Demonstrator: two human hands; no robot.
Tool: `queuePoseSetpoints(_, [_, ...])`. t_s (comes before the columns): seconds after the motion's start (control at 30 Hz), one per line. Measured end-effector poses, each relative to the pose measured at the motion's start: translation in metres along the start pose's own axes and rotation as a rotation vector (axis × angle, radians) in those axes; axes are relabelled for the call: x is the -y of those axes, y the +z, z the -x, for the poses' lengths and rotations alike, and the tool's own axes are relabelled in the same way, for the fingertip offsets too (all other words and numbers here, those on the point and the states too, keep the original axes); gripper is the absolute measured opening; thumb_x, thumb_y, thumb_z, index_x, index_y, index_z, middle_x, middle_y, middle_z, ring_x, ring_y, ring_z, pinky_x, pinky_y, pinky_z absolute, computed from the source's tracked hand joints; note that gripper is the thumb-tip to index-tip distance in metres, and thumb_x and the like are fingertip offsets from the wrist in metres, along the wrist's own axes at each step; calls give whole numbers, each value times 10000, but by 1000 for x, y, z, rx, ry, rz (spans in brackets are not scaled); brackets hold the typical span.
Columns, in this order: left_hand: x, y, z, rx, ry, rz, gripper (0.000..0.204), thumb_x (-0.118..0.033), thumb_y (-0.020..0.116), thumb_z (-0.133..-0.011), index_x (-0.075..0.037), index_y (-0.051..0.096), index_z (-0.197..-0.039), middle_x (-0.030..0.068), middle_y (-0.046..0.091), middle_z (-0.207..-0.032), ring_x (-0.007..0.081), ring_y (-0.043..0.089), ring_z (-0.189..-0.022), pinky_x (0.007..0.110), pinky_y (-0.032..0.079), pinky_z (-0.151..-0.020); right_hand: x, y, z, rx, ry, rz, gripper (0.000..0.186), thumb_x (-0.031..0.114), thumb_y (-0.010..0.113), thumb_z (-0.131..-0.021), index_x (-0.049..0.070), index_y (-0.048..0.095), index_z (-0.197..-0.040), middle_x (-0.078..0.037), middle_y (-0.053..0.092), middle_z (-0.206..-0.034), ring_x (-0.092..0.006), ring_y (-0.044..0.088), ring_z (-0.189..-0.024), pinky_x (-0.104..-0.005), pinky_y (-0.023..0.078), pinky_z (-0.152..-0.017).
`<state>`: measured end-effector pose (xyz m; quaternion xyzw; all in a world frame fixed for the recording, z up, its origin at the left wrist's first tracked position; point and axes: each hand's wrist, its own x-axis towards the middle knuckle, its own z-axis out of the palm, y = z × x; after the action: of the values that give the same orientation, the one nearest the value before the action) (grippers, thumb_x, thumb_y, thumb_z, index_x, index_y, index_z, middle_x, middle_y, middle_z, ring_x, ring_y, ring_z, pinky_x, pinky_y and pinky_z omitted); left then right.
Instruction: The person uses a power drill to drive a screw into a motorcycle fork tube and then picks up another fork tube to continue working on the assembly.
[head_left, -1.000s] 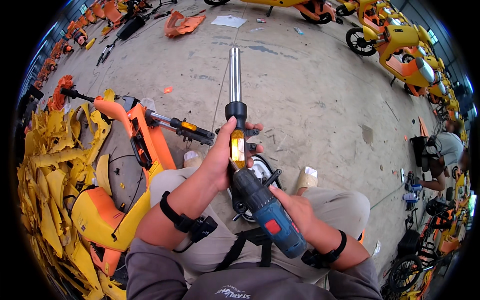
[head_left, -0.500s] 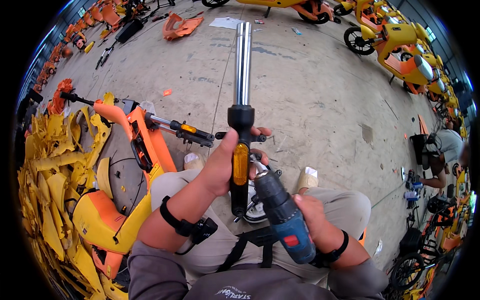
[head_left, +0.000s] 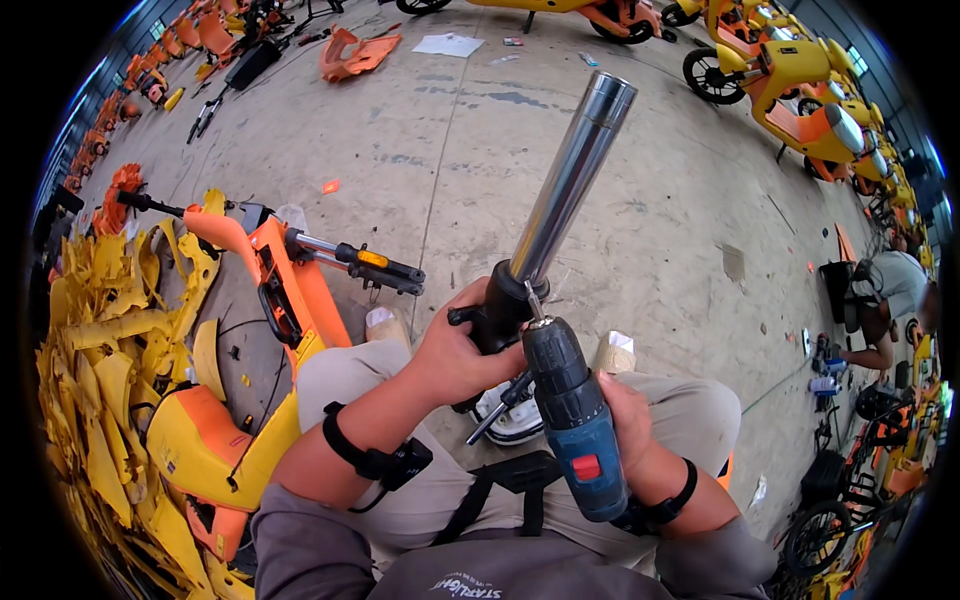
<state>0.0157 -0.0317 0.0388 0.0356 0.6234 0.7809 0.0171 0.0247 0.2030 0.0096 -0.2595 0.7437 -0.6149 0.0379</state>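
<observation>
My left hand (head_left: 463, 350) is closed around the black lower part of a fork leg (head_left: 572, 180), whose shiny metal tube slants up to the right. My right hand (head_left: 625, 420) grips a blue and black cordless drill (head_left: 572, 400) on its right side. The drill's bit points up and overlaps the black collar of the fork leg; whether it touches cannot be told. Under my hands, between my knees, lies a round metal and black part (head_left: 512, 412), mostly hidden, with a thin rod sticking out.
At my left lies an orange and yellow scooter frame (head_left: 300, 280) with its fork, beside a heap of yellow panels (head_left: 110, 400). Yellow scooters (head_left: 790, 80) stand far right. A person (head_left: 885, 290) crouches at the right. An orange panel (head_left: 355, 55) and white paper (head_left: 448, 45) lie ahead.
The fork leg has tilted from upright to the right and turned, so its amber reflector no longer shows. My left hand has rolled over with it; the drill has shifted slightly.
</observation>
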Motion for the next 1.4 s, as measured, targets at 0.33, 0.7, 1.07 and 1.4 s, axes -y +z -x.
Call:
queuePoseSetpoints(0.33, [3,-8,-2,-75,410,-468,568,-102,856,-672,-23,602,-1174,105,632,-1158,205,615,-1056,345,483,-928,3,-8,-13,152,-581,291,608,101,702,-782,-55,470,-1322,-128,677,-848,-278,675,-663,-373,536,-567])
queuePoseSetpoints(0.7, [-6,-2,-2,-271,399,-673,491,-97,852,-648,5,642,-1080,147,657,-1082,267,653,-980,335,505,-876,10,-2,-19,112,-548,435,677,73,719,-775,-62,400,-1356,-138,678,-827,-284,664,-625,-385,530,-554])
queuePoseSetpoints(1.07, [-3,0,2,-217,194,-446,549,-72,858,-660,-3,621,-1151,73,663,-1074,135,622,-979,288,492,-883,10,-3,-19,131,-548,524,633,90,702,-763,-58,468,-1332,-138,679,-851,-280,682,-706,-368,539,-607])
queuePoseSetpoints(1.4, [-8,-4,0,-227,71,-429,510,-50,826,-687,-3,617,-1151,59,649,-1076,112,599,-972,284,485,-887,21,-7,-26,98,-459,560,614,130,675,-781,-1,476,-1347,-142,685,-988,-309,667,-777,-408,522,-674])
